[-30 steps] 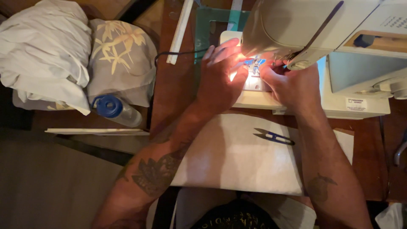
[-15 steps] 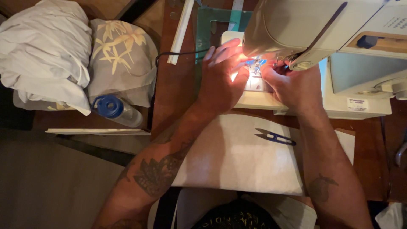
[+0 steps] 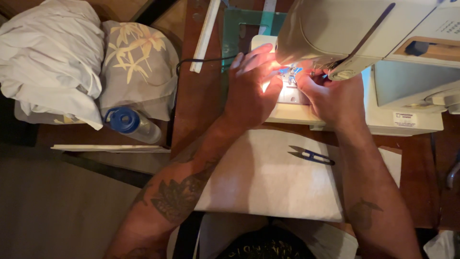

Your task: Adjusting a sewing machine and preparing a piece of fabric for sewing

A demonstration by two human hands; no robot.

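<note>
In the upper middle of the frame, a cream sewing machine [image 3: 364,29] stood on a reddish wooden table [image 3: 201,105], its lamp lighting the needle area [image 3: 289,73]. The left hand [image 3: 249,91] lay flat beside the needle, fingers spread and together with nothing clamped. The right hand [image 3: 330,96] curled under the machine head, fingertips pinched near the needle; whether it gripped anything could not be told. The small metal parts there looked stiff, fine and sharp, best taken from the side with fingertips. Lower centre, blue-handled thread snips [image 3: 311,155] rested on white fabric [image 3: 268,177]. At left sat a blue-capped bottle [image 3: 132,123].
</note>
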